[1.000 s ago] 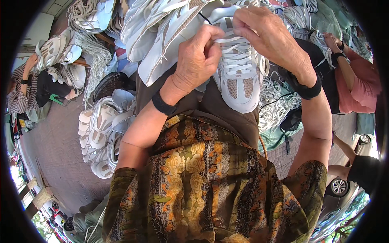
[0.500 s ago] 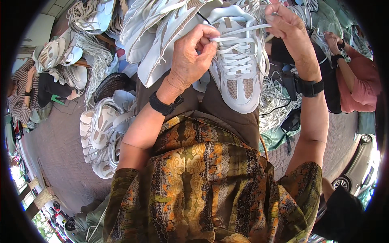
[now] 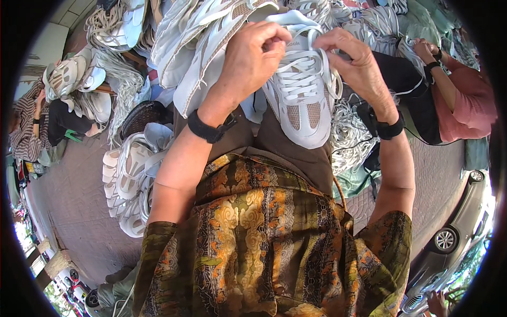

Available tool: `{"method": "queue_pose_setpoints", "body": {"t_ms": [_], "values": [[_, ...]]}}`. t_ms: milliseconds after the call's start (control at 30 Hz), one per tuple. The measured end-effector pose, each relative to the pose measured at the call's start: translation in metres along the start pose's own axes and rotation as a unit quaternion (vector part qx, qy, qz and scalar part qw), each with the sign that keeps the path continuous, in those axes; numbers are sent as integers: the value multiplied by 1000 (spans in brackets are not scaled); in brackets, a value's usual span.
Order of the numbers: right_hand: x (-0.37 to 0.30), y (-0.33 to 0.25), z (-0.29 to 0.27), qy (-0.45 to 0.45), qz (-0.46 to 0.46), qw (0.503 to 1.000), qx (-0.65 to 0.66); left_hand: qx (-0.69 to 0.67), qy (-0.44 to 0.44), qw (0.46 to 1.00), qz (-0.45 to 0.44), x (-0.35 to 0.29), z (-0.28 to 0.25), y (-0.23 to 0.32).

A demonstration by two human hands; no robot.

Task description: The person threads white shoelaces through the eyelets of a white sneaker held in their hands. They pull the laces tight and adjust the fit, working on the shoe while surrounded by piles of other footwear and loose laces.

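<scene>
Brick paving (image 3: 90, 201) spreads around, a parked car (image 3: 451, 232) at the right. A white-and-tan shoe (image 3: 304, 119) lies over brown trousers (image 3: 224, 150), toe toward the body. Either side of its upper laces (image 3: 296, 82), the left hand (image 3: 253, 58) and right hand (image 3: 359, 61) have curled fingers; whether they grip anything, I cannot tell.

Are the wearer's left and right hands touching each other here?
Apart. The head view shows the white-and-tan laced shoe upper visible in the gap between the left hand and right hand.
</scene>
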State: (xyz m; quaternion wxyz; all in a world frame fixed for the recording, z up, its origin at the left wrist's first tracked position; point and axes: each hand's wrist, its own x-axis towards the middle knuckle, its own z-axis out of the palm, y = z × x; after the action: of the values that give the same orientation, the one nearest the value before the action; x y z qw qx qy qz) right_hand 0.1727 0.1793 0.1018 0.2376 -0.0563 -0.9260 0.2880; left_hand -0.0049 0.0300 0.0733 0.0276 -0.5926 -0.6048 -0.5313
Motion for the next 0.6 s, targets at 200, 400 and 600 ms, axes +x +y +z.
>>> {"method": "queue_pose_setpoints", "body": {"t_ms": [200,400,600], "values": [[1,-8,10,78,79,992,59,91,-110,989,-40,13,9,6],[-5,2,25,129,155,975,94,18,-152,981,-121,15,13,12],[1,-8,33,144,121,978,92,-83,-83,987,-108,12,20,4]]}}
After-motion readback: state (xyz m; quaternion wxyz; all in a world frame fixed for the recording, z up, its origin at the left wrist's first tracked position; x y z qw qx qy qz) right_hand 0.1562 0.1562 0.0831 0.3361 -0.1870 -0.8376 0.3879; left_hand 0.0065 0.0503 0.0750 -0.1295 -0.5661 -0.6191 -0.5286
